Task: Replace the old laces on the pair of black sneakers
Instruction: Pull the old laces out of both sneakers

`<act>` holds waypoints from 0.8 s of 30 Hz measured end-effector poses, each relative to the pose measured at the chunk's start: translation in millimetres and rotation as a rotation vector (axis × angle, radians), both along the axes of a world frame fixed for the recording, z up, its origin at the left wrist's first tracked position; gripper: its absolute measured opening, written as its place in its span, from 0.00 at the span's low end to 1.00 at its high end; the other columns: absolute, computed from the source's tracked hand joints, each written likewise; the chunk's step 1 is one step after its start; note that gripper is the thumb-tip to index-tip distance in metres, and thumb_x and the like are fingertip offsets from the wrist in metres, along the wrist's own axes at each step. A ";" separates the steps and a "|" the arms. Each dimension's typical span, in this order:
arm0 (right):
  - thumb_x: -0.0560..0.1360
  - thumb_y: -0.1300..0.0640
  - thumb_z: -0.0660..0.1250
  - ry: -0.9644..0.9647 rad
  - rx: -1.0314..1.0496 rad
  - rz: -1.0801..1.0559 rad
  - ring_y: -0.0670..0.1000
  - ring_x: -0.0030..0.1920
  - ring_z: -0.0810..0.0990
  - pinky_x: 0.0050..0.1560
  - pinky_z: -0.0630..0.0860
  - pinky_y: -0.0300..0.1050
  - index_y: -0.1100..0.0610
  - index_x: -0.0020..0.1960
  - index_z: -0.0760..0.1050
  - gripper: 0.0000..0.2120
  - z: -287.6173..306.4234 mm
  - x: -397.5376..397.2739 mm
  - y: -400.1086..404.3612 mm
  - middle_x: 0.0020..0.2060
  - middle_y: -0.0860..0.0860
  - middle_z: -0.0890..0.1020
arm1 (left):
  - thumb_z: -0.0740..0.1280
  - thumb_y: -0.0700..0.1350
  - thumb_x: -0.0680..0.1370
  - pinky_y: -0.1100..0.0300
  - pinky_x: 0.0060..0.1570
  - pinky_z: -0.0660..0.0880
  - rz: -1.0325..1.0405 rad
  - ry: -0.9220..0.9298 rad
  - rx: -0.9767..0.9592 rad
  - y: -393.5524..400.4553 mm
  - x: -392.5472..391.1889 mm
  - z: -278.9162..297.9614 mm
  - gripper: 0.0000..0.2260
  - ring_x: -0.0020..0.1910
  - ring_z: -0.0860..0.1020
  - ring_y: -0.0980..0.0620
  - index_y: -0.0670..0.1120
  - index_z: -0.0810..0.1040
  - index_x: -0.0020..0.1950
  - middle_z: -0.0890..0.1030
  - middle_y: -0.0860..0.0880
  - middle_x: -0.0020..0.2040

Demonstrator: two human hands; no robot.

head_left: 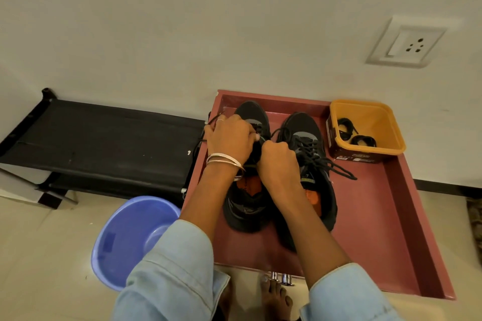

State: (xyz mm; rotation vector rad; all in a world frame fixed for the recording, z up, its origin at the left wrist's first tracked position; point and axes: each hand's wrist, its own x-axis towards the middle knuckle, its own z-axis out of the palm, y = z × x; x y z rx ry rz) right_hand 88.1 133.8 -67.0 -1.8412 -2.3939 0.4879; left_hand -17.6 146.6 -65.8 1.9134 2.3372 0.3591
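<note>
Laces (313,154) remain threaded on the right sneaker (307,164); we judge the job barely begun. Our left hand (229,138) and right hand (277,161) pinch the lace on the left sneaker (250,200). New laces (354,135) wait in the yellow tub (386,122).

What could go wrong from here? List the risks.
1. Both the left hand and right hand grip laces on the left sneaker; a hard pull may drag it across the red tray.
2. The right sneaker's loose lace lies close by and may snag.
3. Black spare laces in the yellow tub could be confused with old ones.
</note>
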 end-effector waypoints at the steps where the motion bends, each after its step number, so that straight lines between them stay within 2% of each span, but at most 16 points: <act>1: 0.79 0.65 0.58 0.000 -0.005 -0.005 0.63 0.50 0.78 0.40 0.70 0.49 0.64 0.55 0.72 0.07 -0.1 0.4 0.3 0.50 0.61 0.76 | 0.65 0.52 0.78 0.42 0.60 0.68 0.011 0.009 -0.005 1.9 0.4 -1.5 0.10 0.60 0.72 0.44 0.53 0.82 0.56 0.76 0.49 0.58; 5: 0.79 0.66 0.57 -0.006 -0.006 -0.012 0.63 0.49 0.78 0.40 0.70 0.49 0.64 0.53 0.72 0.06 0.3 0.1 -0.1 0.49 0.61 0.77 | 0.64 0.47 0.79 0.52 0.51 0.75 0.016 -0.039 0.035 7.2 4.8 -9.8 0.11 0.53 0.77 0.44 0.45 0.81 0.56 0.76 0.45 0.56; 8: 0.78 0.67 0.58 -0.014 -0.004 -0.010 0.63 0.48 0.79 0.39 0.70 0.48 0.64 0.51 0.73 0.06 -0.2 0.1 -0.2 0.47 0.61 0.77 | 0.61 0.43 0.79 0.57 0.46 0.72 0.092 -0.218 0.145 3.1 7.3 -4.7 0.10 0.49 0.77 0.45 0.40 0.80 0.52 0.77 0.44 0.51; 10: 0.78 0.68 0.58 -0.015 0.003 -0.021 0.62 0.47 0.79 0.38 0.70 0.48 0.63 0.48 0.72 0.05 0.1 0.8 0.6 0.46 0.60 0.77 | 0.60 0.39 0.78 0.59 0.44 0.72 0.299 -0.508 0.263 0.8 1.5 2.3 0.08 0.44 0.77 0.48 0.39 0.79 0.47 0.79 0.45 0.46; 12: 0.77 0.69 0.59 -0.015 0.006 -0.027 0.62 0.45 0.79 0.37 0.70 0.48 0.61 0.43 0.69 0.06 0.5 1.0 1.9 0.44 0.59 0.77 | 0.60 0.38 0.77 0.56 0.42 0.76 0.533 -0.969 0.407 4.5 -14.3 5.9 0.08 0.37 0.79 0.50 0.42 0.78 0.44 0.81 0.44 0.41; 13: 0.77 0.69 0.59 -0.015 0.007 -0.026 0.61 0.45 0.78 0.37 0.70 0.48 0.60 0.42 0.67 0.08 0.0 0.9 2.2 0.42 0.58 0.75 | 0.59 0.37 0.76 0.57 0.36 0.75 0.604 -1.183 0.454 4.1 -20.8 7.3 0.07 0.32 0.79 0.51 0.43 0.77 0.43 0.81 0.44 0.37; 14: 0.77 0.69 0.59 -0.014 0.009 -0.024 0.61 0.44 0.78 0.37 0.70 0.48 0.60 0.41 0.66 0.08 -0.4 0.8 2.2 0.40 0.58 0.74 | 0.59 0.36 0.75 0.60 0.30 0.72 0.636 -1.322 0.481 3.1 -26.5 7.3 0.08 0.29 0.77 0.52 0.44 0.75 0.44 0.80 0.44 0.35; 15: 0.77 0.69 0.59 -0.013 0.012 -0.020 0.61 0.44 0.78 0.37 0.70 0.47 0.60 0.41 0.65 0.09 -1.2 0.7 2.3 0.39 0.57 0.73 | 0.58 0.34 0.75 0.62 0.27 0.70 0.638 -1.374 0.491 2.3 -29.8 7.1 0.09 0.28 0.76 0.52 0.46 0.74 0.45 0.79 0.45 0.34; 18: 0.77 0.70 0.59 -0.021 0.012 -0.009 0.59 0.40 0.76 0.36 0.69 0.47 0.61 0.36 0.62 0.12 -2.9 1.4 2.0 0.33 0.54 0.68 | 0.61 0.34 0.74 0.65 0.26 0.69 0.507 -1.319 0.443 -0.8 -26.4 9.5 0.10 0.28 0.75 0.53 0.48 0.77 0.46 0.78 0.47 0.33; 20: 0.76 0.71 0.59 -0.031 0.015 -0.004 0.57 0.36 0.73 0.35 0.69 0.46 0.59 0.33 0.59 0.16 -1.9 1.7 1.5 0.31 0.53 0.65 | 0.65 0.36 0.75 0.63 0.32 0.75 0.342 -1.224 0.379 -1.8 -17.3 9.2 0.08 0.30 0.76 0.54 0.47 0.80 0.45 0.79 0.48 0.35; 22: 0.76 0.71 0.59 -0.031 0.015 0.000 0.57 0.37 0.72 0.36 0.68 0.47 0.60 0.35 0.61 0.14 -0.2 1.8 1.1 0.32 0.53 0.66 | 0.68 0.38 0.74 0.58 0.44 0.78 0.159 -0.953 0.304 -0.1 -10.6 4.8 0.07 0.38 0.79 0.53 0.49 0.83 0.46 0.82 0.50 0.41; 24: 0.77 0.70 0.58 -0.029 0.008 0.009 0.59 0.43 0.76 0.38 0.68 0.47 0.61 0.41 0.66 0.08 2.0 1.4 0.8 0.37 0.55 0.69 | 0.69 0.43 0.74 0.54 0.53 0.76 0.017 -0.506 0.163 3.0 -5.1 -0.5 0.08 0.48 0.79 0.51 0.51 0.83 0.52 0.81 0.51 0.50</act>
